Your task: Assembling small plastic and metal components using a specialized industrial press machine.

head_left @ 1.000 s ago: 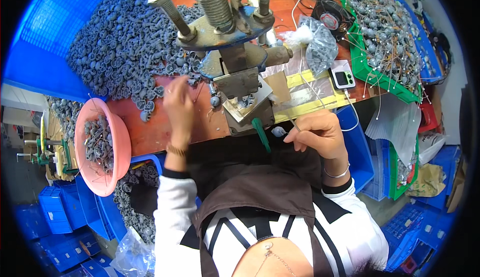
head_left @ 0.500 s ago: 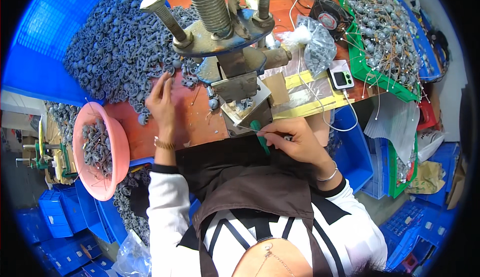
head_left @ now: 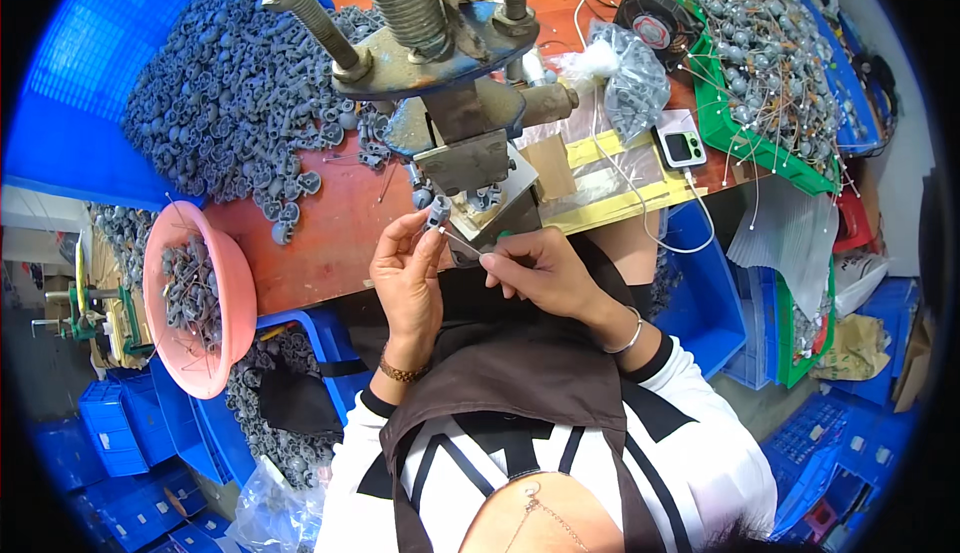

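Observation:
My left hand [head_left: 408, 283] is closed, pinching a small grey plastic part [head_left: 438, 212] between thumb and fingertips in front of the press. Facing it, my right hand [head_left: 548, 269] is closed on a thin pale wire [head_left: 463, 244]. The wire's far end reaches the lower side of the grey part; whether it has entered a hole is too small to tell. Just beyond my hands stands the metal press [head_left: 465, 165], and another grey part [head_left: 484, 199] sits beneath its head. A green object [head_left: 503, 239] shows partly behind my right hand.
A heap of grey parts [head_left: 240, 103] covers the table's left, beside a blue crate [head_left: 90, 73]. A pink basin [head_left: 237, 303] holds wired parts. At the right are a green tray [head_left: 715, 118], a white device [head_left: 682, 141] with a cable, and a fan [head_left: 655, 28].
My left hand has come right from the heap to the press front, now with a grey part. My right hand has shifted slightly left, bringing the wire to that part.

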